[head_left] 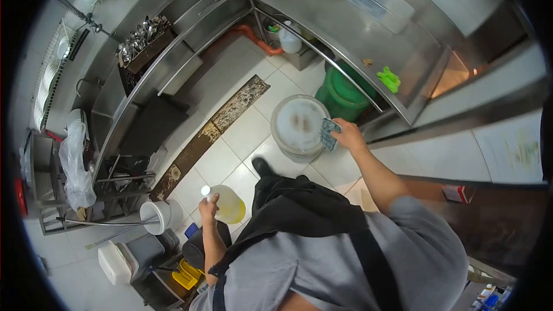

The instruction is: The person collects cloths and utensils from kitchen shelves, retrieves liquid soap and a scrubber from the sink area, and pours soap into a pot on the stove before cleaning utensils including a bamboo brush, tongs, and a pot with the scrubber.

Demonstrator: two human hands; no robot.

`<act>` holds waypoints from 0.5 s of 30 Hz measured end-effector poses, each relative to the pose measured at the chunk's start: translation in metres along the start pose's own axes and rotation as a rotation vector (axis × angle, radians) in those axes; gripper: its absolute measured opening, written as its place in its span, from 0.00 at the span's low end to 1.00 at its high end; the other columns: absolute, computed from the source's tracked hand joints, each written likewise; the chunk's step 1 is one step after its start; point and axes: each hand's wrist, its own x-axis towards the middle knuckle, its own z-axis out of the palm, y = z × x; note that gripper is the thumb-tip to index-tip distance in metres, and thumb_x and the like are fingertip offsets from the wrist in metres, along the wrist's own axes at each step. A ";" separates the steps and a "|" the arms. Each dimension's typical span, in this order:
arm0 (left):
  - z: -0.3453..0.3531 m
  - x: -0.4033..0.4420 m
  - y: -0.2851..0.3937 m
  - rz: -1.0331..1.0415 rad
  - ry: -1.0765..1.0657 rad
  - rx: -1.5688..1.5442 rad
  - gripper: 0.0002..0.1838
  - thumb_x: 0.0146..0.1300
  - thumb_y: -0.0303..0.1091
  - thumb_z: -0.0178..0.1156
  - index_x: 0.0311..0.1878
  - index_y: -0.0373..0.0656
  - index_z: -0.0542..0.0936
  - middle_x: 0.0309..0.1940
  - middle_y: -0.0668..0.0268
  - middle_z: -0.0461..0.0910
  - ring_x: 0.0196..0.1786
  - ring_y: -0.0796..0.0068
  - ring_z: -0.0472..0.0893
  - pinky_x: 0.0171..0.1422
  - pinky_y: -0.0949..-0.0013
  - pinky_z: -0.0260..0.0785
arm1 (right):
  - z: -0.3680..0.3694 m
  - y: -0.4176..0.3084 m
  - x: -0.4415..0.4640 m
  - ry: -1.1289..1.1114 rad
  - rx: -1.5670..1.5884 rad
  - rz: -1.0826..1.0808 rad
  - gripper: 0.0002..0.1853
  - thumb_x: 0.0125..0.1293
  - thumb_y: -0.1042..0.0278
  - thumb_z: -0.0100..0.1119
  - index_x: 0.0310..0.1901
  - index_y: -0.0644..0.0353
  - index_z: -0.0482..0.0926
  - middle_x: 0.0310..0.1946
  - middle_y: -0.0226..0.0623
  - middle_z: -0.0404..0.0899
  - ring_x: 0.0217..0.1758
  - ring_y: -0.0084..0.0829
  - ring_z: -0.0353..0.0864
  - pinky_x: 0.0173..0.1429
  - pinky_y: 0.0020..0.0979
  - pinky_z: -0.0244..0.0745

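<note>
My left hand (209,207) is closed on the neck of a large translucent jug (230,204) with a white cap and some yellow liquid inside. My right hand (344,133) grips a dark green-grey scouring cloth (329,134) at the right edge of a round whitish lid (298,121). That lid tops a bucket standing on the tiled floor and has brownish marks near its middle. Whether the cloth touches the lid I cannot tell. A green bin (345,93) stands just beyond the lidded bucket, partly under the steel counter.
A steel counter (322,23) curves across the top, with a bright green glove (389,79) and a clear plastic container (379,4) on it. A cutlery rack (144,40) sits at left. A floor drain (213,129) crosses the tiles; a white bucket (155,217) stands lower left.
</note>
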 end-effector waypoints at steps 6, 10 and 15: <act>0.040 0.167 0.046 -0.105 -0.245 0.173 0.24 0.54 0.47 0.68 0.41 0.31 0.81 0.25 0.57 0.81 0.24 0.69 0.80 0.34 0.64 0.72 | 0.047 0.016 0.041 0.066 0.075 0.265 0.25 0.51 0.64 0.67 0.53 0.61 0.77 0.45 0.49 0.82 0.51 0.48 0.80 0.55 0.39 0.73; 0.095 0.287 0.050 0.012 -0.434 0.300 0.29 0.52 0.51 0.68 0.42 0.30 0.80 0.34 0.47 0.83 0.35 0.55 0.84 0.43 0.59 0.74 | 0.066 0.006 0.045 0.092 0.008 0.480 0.25 0.51 0.69 0.67 0.54 0.61 0.77 0.41 0.45 0.84 0.41 0.37 0.84 0.46 0.34 0.77; 0.212 0.423 0.058 0.403 -0.601 0.701 0.24 0.52 0.47 0.65 0.41 0.34 0.79 0.43 0.45 0.81 0.48 0.45 0.80 0.54 0.53 0.72 | 0.080 -0.038 0.075 0.130 0.033 0.605 0.23 0.53 0.74 0.65 0.53 0.61 0.77 0.36 0.39 0.83 0.29 0.24 0.80 0.33 0.28 0.76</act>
